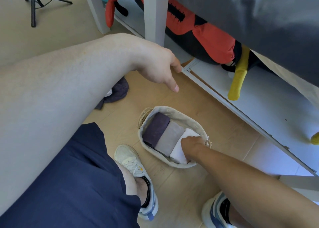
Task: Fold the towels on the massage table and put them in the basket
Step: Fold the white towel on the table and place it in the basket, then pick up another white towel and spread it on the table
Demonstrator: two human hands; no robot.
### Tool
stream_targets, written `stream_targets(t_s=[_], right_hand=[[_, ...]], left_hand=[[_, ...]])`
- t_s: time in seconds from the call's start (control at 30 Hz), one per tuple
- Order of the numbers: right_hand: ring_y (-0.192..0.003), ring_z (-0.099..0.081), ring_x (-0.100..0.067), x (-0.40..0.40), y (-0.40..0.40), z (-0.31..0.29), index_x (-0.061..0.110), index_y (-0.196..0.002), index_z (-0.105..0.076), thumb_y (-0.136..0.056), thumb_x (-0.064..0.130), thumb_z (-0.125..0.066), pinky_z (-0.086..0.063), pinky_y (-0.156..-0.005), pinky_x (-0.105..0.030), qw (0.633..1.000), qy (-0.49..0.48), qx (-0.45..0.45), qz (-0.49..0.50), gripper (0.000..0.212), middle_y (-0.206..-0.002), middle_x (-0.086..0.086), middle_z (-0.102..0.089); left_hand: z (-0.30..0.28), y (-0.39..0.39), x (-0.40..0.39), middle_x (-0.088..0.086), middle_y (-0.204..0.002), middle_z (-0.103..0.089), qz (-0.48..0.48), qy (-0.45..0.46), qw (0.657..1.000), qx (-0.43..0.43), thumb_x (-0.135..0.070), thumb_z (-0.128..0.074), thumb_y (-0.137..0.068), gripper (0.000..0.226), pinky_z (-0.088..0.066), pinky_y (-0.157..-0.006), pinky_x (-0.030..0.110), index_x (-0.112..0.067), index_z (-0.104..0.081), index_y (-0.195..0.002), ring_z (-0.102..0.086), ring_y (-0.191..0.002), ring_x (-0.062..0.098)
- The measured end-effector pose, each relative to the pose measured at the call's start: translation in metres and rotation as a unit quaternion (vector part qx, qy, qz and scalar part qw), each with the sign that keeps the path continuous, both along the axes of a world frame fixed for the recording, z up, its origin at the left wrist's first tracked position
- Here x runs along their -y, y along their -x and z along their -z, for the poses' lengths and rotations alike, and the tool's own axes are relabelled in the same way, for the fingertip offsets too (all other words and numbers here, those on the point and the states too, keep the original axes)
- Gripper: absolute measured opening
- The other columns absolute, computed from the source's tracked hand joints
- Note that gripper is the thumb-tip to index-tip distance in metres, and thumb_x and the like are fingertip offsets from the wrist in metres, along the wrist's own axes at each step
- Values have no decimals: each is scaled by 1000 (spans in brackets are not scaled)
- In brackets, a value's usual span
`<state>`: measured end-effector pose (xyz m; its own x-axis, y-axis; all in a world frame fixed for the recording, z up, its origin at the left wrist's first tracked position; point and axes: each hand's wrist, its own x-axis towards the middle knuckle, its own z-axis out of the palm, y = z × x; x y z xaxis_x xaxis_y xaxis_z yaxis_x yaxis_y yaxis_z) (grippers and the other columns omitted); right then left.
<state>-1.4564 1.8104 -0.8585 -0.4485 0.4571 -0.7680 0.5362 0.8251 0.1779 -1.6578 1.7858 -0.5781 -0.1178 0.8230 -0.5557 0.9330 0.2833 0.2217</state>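
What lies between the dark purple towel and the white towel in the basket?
In the head view, a folded grey towel lies between the dark purple towel and the white towel, inside the basket.

We seem to be in a massage or therapy room set up inside a home. Above us runs a padded table (259, 20) draped in grey cloth, on pale painted legs (155, 15) with a white lower shelf (250, 96). Red, black and yellow soft toys (203, 38) are stuffed on that shelf. The floor (181, 193) is light wood-look plank. A black tripod (34, 5) stands in the far corner, which suggests filming.
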Motion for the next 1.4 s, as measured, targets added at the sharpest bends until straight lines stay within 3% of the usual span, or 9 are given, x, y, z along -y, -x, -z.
stream_targets(t_s=[0.2,0.33,0.47,0.7,0.8,0.93,1.1,1.2,1.4], right_hand=[[-108,-64,-27,-21,69,-51,19,-117,-63,-96,21,-58,-49,-85,-35,973,-10,-222,56,22,-117,-6,-66],[-102,-63,-23,-12,115,-56,30,-95,-57,-90,26,-59,-46,-77,-29,935,82,-327,112,7,-109,1,-67],[-100,-62,-20,14,149,-48,26,-103,-58,-87,25,-61,-51,-84,-34,911,151,-359,134,16,-108,4,-67],[-103,-60,-14,30,184,-24,26,-115,-61,-90,19,-58,-49,-88,-30,880,147,-428,147,26,-115,8,-65],[-105,-58,-10,26,194,-17,28,-118,-60,-91,20,-58,-46,-89,-27,870,160,-439,157,28,-120,10,-62],[-105,-57,-5,27,194,-16,32,-120,-57,-93,21,-57,-48,-91,-26,847,185,-468,173,29,-122,15,-58],[-101,-56,3,25,177,-11,41,-120,-53,-95,26,-53,-49,-84,-21,828,199,-489,186,29,-122,27,-53],[-99,-58,3,21,173,-4,42,-116,-53,-95,24,-55,-49,-83,-21,822,206,-490,204,27,-121,29,-53],[-106,-52,4,17,177,-3,41,-113,-55,-92,20,-58,-43,-87,-16,817,180,-503,217,29,-113,26,-56]], left_hand=[[6,39,20,-4,-131,-65,-131,5,984,120,-46,-70,-89,66,-44,-110,39,-34,-43,-149,-59,-123,18],[27,78,45,-6,-100,-66,-242,-18,944,223,-36,-72,-91,61,-48,-106,38,-29,-48,-147,-61,-108,16],[49,117,61,2,-131,-62,-306,-18,927,215,-36,-71,-91,57,-47,-94,29,-28,-51,-144,-54,-126,20],[133,184,76,-1,-152,-44,-350,11,930,112,-37,-72,-90,65,-35,-104,30,-28,-44,-148,-38,-141,24],[188,207,74,6,-156,-36,-312,51,948,23,-35,-68,-92,77,-38,-99,29,-27,-27,-157,-40,-140,29],[256,229,70,21,-165,-7,-244,68,963,-90,-38,-68,-91,96,-28,-115,36,-27,-2,-160,-17,-152,35],[330,259,50,22,-159,3,-256,61,953,-148,-58,-75,-64,126,-31,-113,54,-36,10,-154,-9,-147,48],[344,255,46,18,-140,-39,-237,14,958,-162,-33,-61,-89,70,-41,-96,39,-18,-27,-149,-48,-112,37],[312,217,48,-1,-100,-69,-257,68,964,6,-29,-59,-89,3,-50,-75,29,-28,-61,-86,-60,-87,24]])
